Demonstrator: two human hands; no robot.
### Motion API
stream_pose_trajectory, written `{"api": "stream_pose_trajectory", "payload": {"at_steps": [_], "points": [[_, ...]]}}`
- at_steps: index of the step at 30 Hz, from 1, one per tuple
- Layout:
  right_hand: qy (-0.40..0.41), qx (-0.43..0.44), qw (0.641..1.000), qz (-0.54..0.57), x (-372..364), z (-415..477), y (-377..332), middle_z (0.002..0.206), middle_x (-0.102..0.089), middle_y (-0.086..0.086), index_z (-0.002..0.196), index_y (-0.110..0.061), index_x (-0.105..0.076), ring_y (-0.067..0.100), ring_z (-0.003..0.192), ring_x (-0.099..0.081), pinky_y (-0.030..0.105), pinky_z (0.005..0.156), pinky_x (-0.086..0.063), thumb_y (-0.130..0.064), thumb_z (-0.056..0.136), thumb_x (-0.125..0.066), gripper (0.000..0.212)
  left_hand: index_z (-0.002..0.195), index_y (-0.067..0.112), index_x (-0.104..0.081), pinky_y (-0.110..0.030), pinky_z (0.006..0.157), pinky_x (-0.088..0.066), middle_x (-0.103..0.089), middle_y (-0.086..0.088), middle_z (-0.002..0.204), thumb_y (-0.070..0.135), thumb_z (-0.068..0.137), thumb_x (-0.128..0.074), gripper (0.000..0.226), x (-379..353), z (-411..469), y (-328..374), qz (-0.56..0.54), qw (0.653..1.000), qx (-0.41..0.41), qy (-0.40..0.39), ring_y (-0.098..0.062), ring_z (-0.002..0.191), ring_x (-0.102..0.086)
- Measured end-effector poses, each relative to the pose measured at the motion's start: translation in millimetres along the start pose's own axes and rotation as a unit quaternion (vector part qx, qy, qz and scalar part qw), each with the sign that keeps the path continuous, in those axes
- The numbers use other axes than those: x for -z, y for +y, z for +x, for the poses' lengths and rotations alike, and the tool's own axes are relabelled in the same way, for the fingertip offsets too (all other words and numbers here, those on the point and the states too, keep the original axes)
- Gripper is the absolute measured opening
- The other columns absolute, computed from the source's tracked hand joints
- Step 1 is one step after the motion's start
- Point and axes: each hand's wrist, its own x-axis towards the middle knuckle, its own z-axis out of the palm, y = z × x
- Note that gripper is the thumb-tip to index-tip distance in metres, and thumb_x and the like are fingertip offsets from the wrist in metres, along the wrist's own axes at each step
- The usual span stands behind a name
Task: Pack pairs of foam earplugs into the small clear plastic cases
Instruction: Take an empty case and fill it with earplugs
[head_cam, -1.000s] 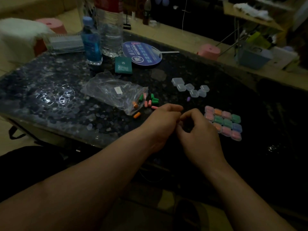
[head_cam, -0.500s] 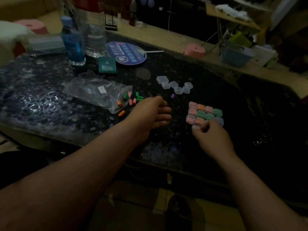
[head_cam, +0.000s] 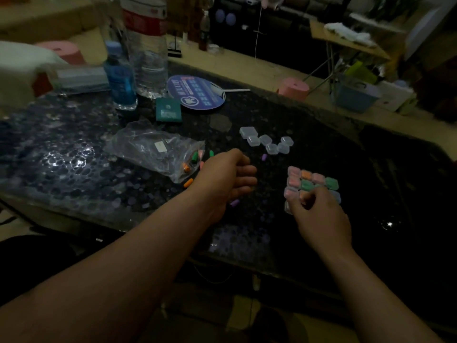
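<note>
On the dark desk (head_cam: 74, 174) we see a block of filled cases (head_cam: 308, 180) right of centre, packed edge to edge in rows. Our right hand (head_cam: 320, 215) covers the block's lower part, its fingers (head_cam: 321, 194) bent, pinching a clear case (head_cam: 287, 207) at the lower left corner. Our left hand (head_cam: 228, 175) hovers at centre, fingers loosely curled; whether they hold anything we cannot tell. Just below it a purple earplug (head_cam: 235, 202) slants from lower left to upper right, as does an orange earplug (head_cam: 188, 182) by the plastic bag (head_cam: 153, 149). A second purple earplug (head_cam: 264, 157) lies nearly upright in the frame, just below a cluster of empty cases (head_cam: 268, 142).
</note>
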Motion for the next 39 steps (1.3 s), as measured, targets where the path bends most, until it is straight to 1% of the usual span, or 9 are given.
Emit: {"api": "stream_pose_trajectory", "payload": {"at_steps": [6,11,16,20,24,28,33,36,39], "points": [[0.013,0.043,0.995,0.086,0.9,24.0,-8.6,0.119,-0.067,-0.003,0.114,-0.031,-0.063,0.018,0.101,-0.067,0.037,0.086,-0.055,-0.041,0.104,-0.06,0.014,0.108,0.013,-0.073,-0.039,0.088,-0.056,-0.077,-0.009,0.102,0.043,0.111,-0.036,0.048,3.3,4.6,8.7,-0.023,1.0,-0.019,0.009,-0.023,0.09,-0.069],[-0.016,0.047,0.994,0.098,-10.6,53.5,-17.7,0.112,-0.069,-0.008,0.119,-0.039,-0.063,0.016,0.099,-0.07,0.043,0.086,-0.06,-0.048,0.099,-0.055,0.023,0.125,0.021,-0.066,-0.039,0.087,-0.059,-0.072,-0.009,0.117,0.017,0.106,-0.045,0.028,-2.2,8.9,22.7,-0.041,0.997,-0.06,0.036,-0.022,0.099,-0.068],[-0.062,0.052,0.997,-0.005,-15.2,108.8,-32.8,0.133,-0.062,0.002,0.141,-0.031,-0.059,0.028,0.119,-0.063,0.049,0.103,-0.052,-0.026,0.101,-0.053,0.04,0.118,0.015,-0.072,-0.037,0.085,-0.057,-0.076,-0.009,0.113,0.042,0.11,-0.035,0.046,-5.1,13.5,24.1,-0.085,0.995,-0.029,0.035,-0.027,0.106,-0.07],[-0.097,0.024,0.995,-0.022,-28.1,165.9,-34.1,0.14,-0.061,0.01,0.143,-0.034,-0.054,0.037,0.122,-0.061,0.054,0.105,-0.051,-0.026,0.098,-0.05,0.046,0.11,0.013,-0.074,-0.043,0.098,-0.057,-0.079,-0.011,0.107,0.043,0.11,-0.036,0.049,-4.7,16.6,22.5,-0.092,0.994,-0.022,0.046,-0.031,0.11,-0.071],[-0.12,0.001,0.993,-0.024,-41.5,214.7,-47.2,0.153,-0.049,0.018,0.155,-0.031,-0.047,0.043,0.127,-0.058,0.05,0.106,-0.052,-0.025,0.102,-0.051,0.054,0.111,0.011,-0.073,-0.044,0.099,-0.056,-0.079,-0.012,0.107,0.042,0.11,-0.037,0.048,-3.6,21.2,23.6,-0.089,0.995,-0.021,0.048,-0.031,0.109,-0.071],[-0.15,-0.005,0.986,-0.077,-55.3,244.5,-57.8,0.149,-0.057,0.011,0.147,-0.027,-0.058,0.037,0.127,-0.06,0.042,0.099,-0.054,-0.032,0.1,-0.063,0.047,0.107,0.011,-0.073,-0.043,0.092,-0.057,-0.08,-0.011,0.101,0.043,0.109,-0.04,0.046,-2.9,27.5,23.9,-0.09,0.994,-0.009,0.056,-0.027,0.097,-0.073],[-0.189,0.0,0.97,-0.151,-59.4,267.0,-65.8,0.112,-0.073,0.011,0.101,-0.015,-0.078,0.034,0.095,-0.068,0.038,0.08,-0.059,-0.029,0.09,-0.075,0.018,0.106,0.008,-0.072,-0.045,0.097,-0.055,-0.079,-0.013,0.103,0.04,0.109,-0.043,0.044,-4.1,30.9,24.5,-0.09,0.994,-0.001,0.063,-0.026,0.089,-0.07],[-0.19,0.011,0.971,-0.145,-58.7,271.4,-63.7,0.11,-0.073,0.01,0.099,-0.016,-0.08,0.032,0.094,-0.068,0.041,0.085,-0.062,-0.029,0.092,-0.073,0.016,0.104,0.009,-0.071,-0.044,0.097,-0.055,-0.078,-0.011,0.097,0.039,0.109,-0.043,0.042,-4.5,31.1,23.2,-0.082,0.995,0.001,0.064,-0.025,0.087,-0.069],[-0.127,0.025,0.988,-0.078,-49.9,264.7,-60.2,0.117,-0.073,0.01,0.104,-0.02,-0.078,0.034,0.101,-0.067,0.036,0.085,-0.055,-0.026,0.1,-0.062,0.017,0.106,0.008,-0.071,-0.043,0.096,-0.055,-0.078,-0.012,0.103,0.038,0.109,-0.043,0.041,-4.4,30.6,22.4,-0.062,0.996,0.004,0.062,-0.026,0.09,-0.07]]}}
